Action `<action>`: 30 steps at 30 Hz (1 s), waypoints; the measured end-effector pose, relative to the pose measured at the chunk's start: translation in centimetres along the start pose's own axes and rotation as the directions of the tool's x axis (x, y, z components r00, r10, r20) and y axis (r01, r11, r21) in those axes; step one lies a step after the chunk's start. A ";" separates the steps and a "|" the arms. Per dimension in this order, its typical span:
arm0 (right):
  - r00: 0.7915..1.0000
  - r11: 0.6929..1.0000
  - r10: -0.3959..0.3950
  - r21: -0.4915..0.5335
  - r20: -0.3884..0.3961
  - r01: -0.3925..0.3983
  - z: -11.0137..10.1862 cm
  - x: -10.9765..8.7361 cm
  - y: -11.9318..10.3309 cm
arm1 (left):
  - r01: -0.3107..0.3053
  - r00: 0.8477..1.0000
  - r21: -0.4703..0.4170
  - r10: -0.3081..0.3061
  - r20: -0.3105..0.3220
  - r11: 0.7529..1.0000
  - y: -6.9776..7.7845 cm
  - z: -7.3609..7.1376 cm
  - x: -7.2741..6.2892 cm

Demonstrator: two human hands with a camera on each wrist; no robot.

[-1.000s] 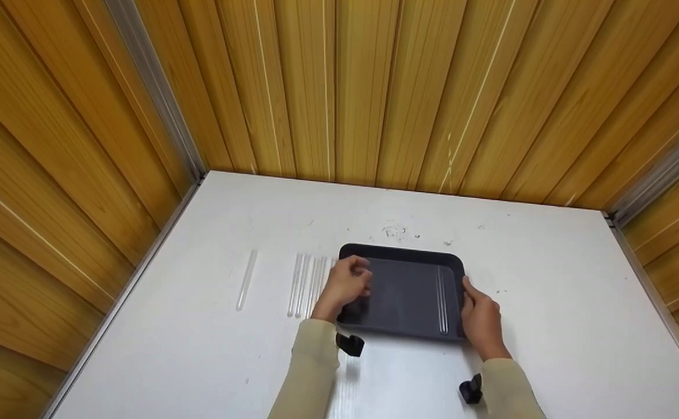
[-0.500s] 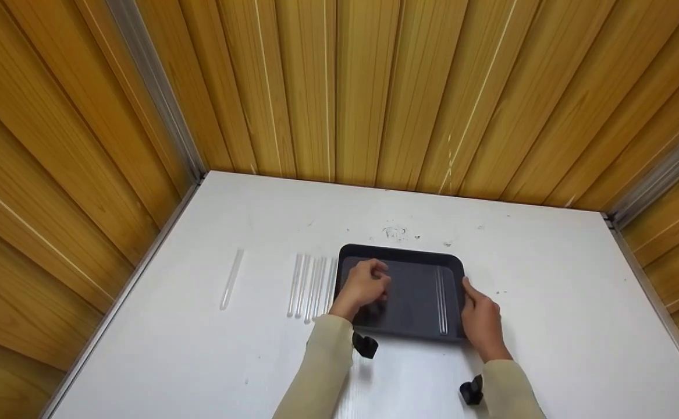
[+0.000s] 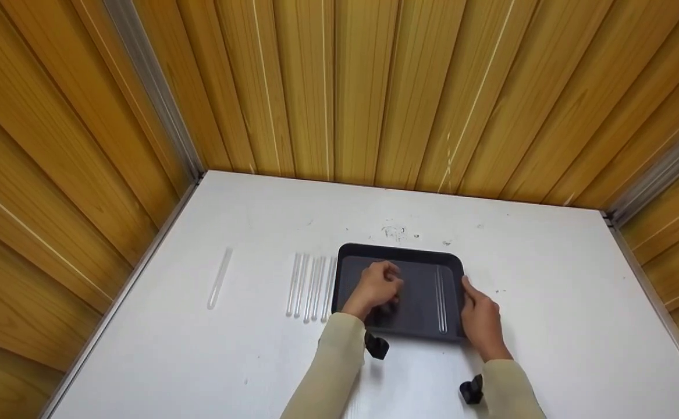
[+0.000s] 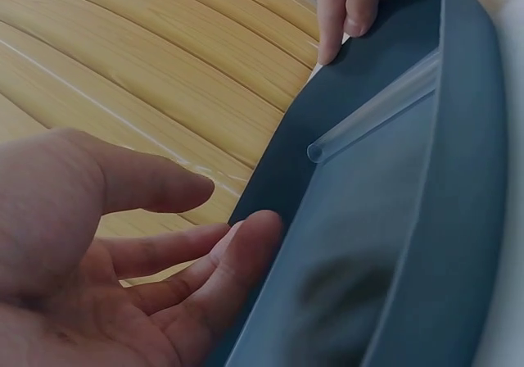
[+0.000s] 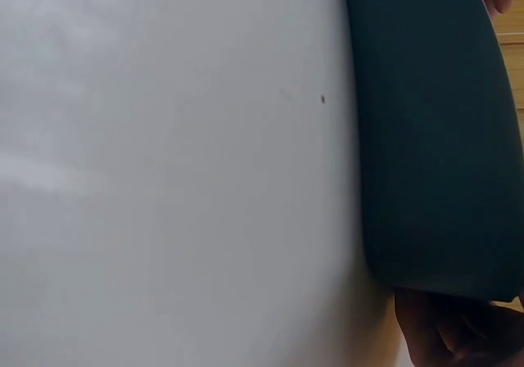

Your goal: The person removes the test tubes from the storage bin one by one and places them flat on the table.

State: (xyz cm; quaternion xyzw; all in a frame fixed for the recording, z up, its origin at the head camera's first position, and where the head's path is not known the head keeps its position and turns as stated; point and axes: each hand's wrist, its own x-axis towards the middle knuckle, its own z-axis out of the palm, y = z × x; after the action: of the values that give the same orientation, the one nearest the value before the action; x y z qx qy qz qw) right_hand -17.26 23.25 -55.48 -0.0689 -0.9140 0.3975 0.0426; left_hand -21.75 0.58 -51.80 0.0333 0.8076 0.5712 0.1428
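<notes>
My left hand (image 3: 379, 286) hovers over the dark grey tray (image 3: 418, 329); in the left wrist view its thumb and loosely bent fingers (image 4: 246, 248) stand apart around nothing. My right hand (image 3: 483, 323) holds the tray's right side, the thumb along the rim; in the right wrist view, much of that hand is dark beneath the tray's end (image 5: 434, 154). One clear test tube (image 3: 441, 299) lies inside the tray near its right wall, and shows also as a clear tube (image 4: 377, 109) in the left wrist view.
Several clear test tubes (image 3: 305, 288) lie side by side on the white table (image 3: 159, 361), just left of the tray. Farther left lies a lone test tube (image 3: 220, 278). Wood-patterned walls (image 3: 356, 93) enclose the table at the back and sides.
My left hand has moved right, from the tray's left edge to over its middle. The lone test tube has rolled left across the table. The right hand and tray stay put.
</notes>
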 end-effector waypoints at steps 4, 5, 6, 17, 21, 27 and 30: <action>1.000 1.000 -0.004 -0.002 0.001 0.004 0.1 0.0 -0.1 | 0.010 1.000 -0.019 -0.010 0.003 1.000 0.0 0.5 0.0; 1.000 1.000 -0.004 -0.004 0.002 0.004 0.1 0.0 -0.1 | 0.012 1.000 -0.022 -0.012 0.006 1.000 0.0 0.6 0.0; 1.000 1.000 -0.003 -0.006 0.004 0.003 0.1 0.0 -0.1 | 0.012 1.000 -0.021 -0.011 0.009 1.000 0.1 0.7 0.1; 1.000 1.000 0.017 -0.010 0.008 -0.017 0.1 0.1 -0.1 | 0.064 0.997 -0.014 -0.064 0.034 0.998 0.6 2.0 0.6; 1.000 1.000 0.014 -0.008 -0.001 -0.014 0.1 0.1 -0.1 | 0.066 0.997 -0.008 -0.065 0.038 0.998 0.8 2.5 0.9; 1.000 1.000 0.020 -0.005 0.005 -0.020 0.0 0.1 0.1 | 0.056 0.998 0.013 -0.056 0.021 0.998 1.1 3.6 1.2; 1.000 1.000 0.018 -0.001 0.003 -0.018 0.0 0.1 0.2 | 0.055 0.998 0.025 -0.055 0.014 0.998 1.2 4.1 1.2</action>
State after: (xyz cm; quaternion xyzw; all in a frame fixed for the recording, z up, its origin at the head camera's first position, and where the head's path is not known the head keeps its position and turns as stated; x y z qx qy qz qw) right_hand -17.36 23.39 -55.58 -0.0765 -0.9137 0.3974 0.0379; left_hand -21.96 5.03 -52.23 0.0169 0.8140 0.5570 0.1639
